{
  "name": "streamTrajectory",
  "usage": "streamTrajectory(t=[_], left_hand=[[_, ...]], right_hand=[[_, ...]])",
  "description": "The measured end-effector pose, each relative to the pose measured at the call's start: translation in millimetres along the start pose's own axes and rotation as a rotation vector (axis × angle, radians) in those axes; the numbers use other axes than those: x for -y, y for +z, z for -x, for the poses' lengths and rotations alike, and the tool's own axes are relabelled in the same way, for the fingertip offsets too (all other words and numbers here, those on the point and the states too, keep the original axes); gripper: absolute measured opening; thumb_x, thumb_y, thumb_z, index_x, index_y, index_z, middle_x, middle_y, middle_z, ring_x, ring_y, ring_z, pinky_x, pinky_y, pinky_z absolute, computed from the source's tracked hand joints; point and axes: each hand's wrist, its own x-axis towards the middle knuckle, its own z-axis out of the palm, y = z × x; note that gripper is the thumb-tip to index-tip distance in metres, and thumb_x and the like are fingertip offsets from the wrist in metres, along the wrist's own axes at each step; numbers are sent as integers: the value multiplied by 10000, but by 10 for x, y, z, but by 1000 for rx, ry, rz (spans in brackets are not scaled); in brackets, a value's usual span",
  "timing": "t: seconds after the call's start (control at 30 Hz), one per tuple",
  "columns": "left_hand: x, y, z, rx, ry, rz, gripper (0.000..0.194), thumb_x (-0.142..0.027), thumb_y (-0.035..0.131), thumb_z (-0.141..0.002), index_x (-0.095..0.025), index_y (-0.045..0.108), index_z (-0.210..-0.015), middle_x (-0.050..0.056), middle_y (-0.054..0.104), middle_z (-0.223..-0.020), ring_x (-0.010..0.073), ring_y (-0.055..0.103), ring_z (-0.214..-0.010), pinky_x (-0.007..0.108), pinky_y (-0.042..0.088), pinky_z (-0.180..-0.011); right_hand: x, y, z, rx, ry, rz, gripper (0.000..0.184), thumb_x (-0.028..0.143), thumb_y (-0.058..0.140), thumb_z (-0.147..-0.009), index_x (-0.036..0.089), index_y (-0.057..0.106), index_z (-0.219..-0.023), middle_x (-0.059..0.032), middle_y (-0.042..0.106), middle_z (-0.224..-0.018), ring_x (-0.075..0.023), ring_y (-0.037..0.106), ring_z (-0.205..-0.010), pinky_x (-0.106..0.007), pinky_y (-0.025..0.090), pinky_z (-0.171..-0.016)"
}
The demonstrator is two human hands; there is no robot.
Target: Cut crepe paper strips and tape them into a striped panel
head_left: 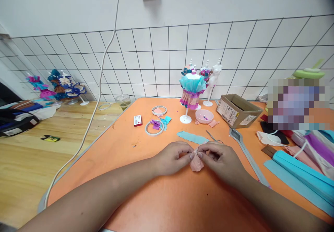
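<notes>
Both my hands meet over the orange table (146, 176), pinching a small folded piece of pink crepe paper (196, 163). My left hand (173, 157) grips its left side with fingertips closed. My right hand (219, 159) holds its top right, fingers curled. A blue crepe paper strip (191, 137) and thin scissors (211, 136) lie just beyond my hands. Farther back stands a small white mannequin (192, 94) dressed in a turquoise, purple and pink paper skirt.
A pink bowl (204, 116), tape rolls (154, 127), a red box (137, 120) and a cardboard box (238, 110) sit behind. Blue and purple paper rolls (302, 173) lie at right. A white cable (86, 134) hangs across the wooden bench at left.
</notes>
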Motion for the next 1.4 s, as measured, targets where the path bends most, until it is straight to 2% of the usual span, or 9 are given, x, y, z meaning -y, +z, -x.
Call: streamTrajectory(t=[0.33,0.5,0.63,0.87,0.97,1.17,1.23,1.3,1.4], left_hand=[[47,-64,8,38,-9,269,297,-352,479,-877,-119,661,-849,61,626,-833,170,558,-838,259,417,-771],[47,-57,-6,27,-69,279,265,-334,516,-853,-116,643,-774,30,601,-762,137,541,-747,235,411,-705],[0,-48,5,60,-87,305,273,-341,519,-858,-115,663,-802,39,639,-772,148,565,-773,245,424,-737],[30,-6,-12,43,-170,310,253,-311,499,-866,-112,656,-856,34,636,-809,147,562,-795,236,427,-735],[74,8,-31,45,-218,329,261,-315,473,-873,-116,638,-835,18,605,-780,129,537,-753,224,421,-704],[73,-12,-32,13,-253,321,292,-365,461,-876,-129,632,-885,24,607,-829,146,544,-801,239,430,-731],[71,-16,-28,8,-253,295,299,-374,455,-877,-132,631,-891,24,609,-835,149,545,-805,246,430,-738],[76,-19,-24,1,-259,269,307,-383,450,-879,-136,632,-889,22,609,-832,150,543,-799,250,428,-735],[85,-25,-18,-11,-275,262,320,-393,439,-882,-139,634,-893,18,605,-818,145,535,-766,245,424,-699]], right_hand=[[26,-4,44,-26,-137,163,136,245,522,-833,233,655,-807,7,584,-667,-131,493,-582,-247,346,-531],[50,-41,72,-140,-252,147,234,202,489,-850,231,631,-1034,-43,623,-931,-133,547,-668,-248,404,-581],[86,-16,107,-136,-342,189,121,207,533,-825,221,645,-868,-41,619,-875,-148,562,-721,-246,387,-573],[-57,-129,-4,64,-147,199,139,257,528,-842,246,667,-848,11,649,-790,-126,568,-675,-241,401,-594],[-153,-284,-107,-49,-58,365,170,318,521,-845,238,670,-822,1,653,-777,-148,566,-668,-262,388,-576],[-187,-398,-147,-110,-95,587,215,316,480,-854,246,660,-948,-46,651,-915,-203,607,-805,-290,422,-591],[-310,-518,-133,-185,108,846,204,247,475,-834,222,650,-935,-97,644,-919,-268,618,-821,-314,381,-525],[-542,-709,-118,-108,323,1003,186,121,482,-775,186,650,-818,-134,639,-816,-268,624,-678,-320,334,-481],[-973,-1009,-120,-165,463,970,198,89,513,-741,177,619,-599,-141,627,-652,-218,580,-510,-335,289,-463]])
